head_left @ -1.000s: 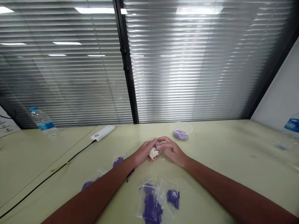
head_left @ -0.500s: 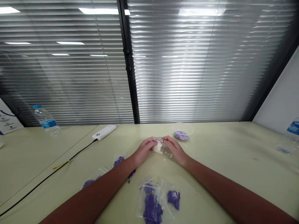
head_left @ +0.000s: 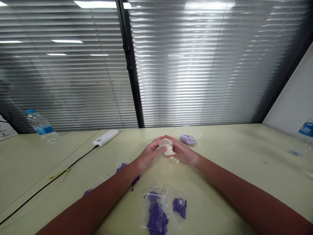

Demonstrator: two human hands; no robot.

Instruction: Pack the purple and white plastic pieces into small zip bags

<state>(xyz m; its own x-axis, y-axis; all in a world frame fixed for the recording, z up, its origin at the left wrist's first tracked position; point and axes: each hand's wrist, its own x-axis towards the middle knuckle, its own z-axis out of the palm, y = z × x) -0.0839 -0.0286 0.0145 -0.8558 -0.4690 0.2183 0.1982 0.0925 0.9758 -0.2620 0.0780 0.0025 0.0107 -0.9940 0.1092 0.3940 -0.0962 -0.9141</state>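
Between both hands is a small clear bag of white pieces (head_left: 169, 150), its top edge upward. My left hand (head_left: 151, 154) grips the bag's left side, thumb across its front. Around the right side and under the bag, my right hand (head_left: 183, 152) has its fingers wrapped. The fingertips of both hands meet behind the bag. A few loose white pieces (head_left: 174, 159) lie on the table just below. Behind my right hand stands a round clear container (head_left: 188, 139) with light purple pieces.
Bags of dark purple pieces (head_left: 157, 217) lie at the table's near middle, with others beside my left forearm. A white power bank (head_left: 106, 137) with a black cable (head_left: 49, 182) is at left. Bottles stand at far left (head_left: 42, 126) and far right (head_left: 305, 133).
The bag of white pieces now sits raised and upright between the hands. My right hand has moved from the bag's top edge to around its side. The view has shifted slightly.
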